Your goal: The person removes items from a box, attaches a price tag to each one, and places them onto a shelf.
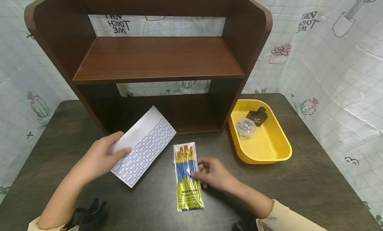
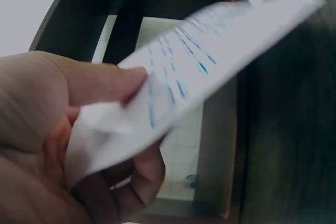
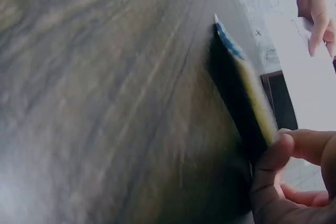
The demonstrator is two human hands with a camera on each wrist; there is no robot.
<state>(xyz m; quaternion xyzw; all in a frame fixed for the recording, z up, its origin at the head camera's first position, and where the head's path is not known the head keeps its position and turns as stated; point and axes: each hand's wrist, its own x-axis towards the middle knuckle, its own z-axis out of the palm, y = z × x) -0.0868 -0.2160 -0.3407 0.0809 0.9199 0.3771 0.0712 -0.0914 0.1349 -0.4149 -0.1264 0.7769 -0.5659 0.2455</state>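
My left hand (image 1: 103, 156) pinches a white sheet of labels (image 1: 143, 146) printed with rows of blue-edged rectangles. In the left wrist view the thumb lies on top of the label sheet (image 2: 178, 72), with curled fingers beneath it. My right hand (image 1: 216, 174) pinches the right edge of a clear packet of paintbrushes (image 1: 187, 177), with blue handles and a yellow-green label. The right wrist view shows the packet (image 3: 252, 87) edge-on, tilted up off the table, between thumb and fingers.
A dark brown two-tier shelf (image 1: 158, 58) stands at the back of the dark wood table (image 1: 143, 204). Right of it sits a yellow tray (image 1: 269, 144) holding a small clear round tub (image 1: 246, 127) and a black box (image 1: 257, 116). Patterned sheeting (image 1: 338, 74) hangs around the table.
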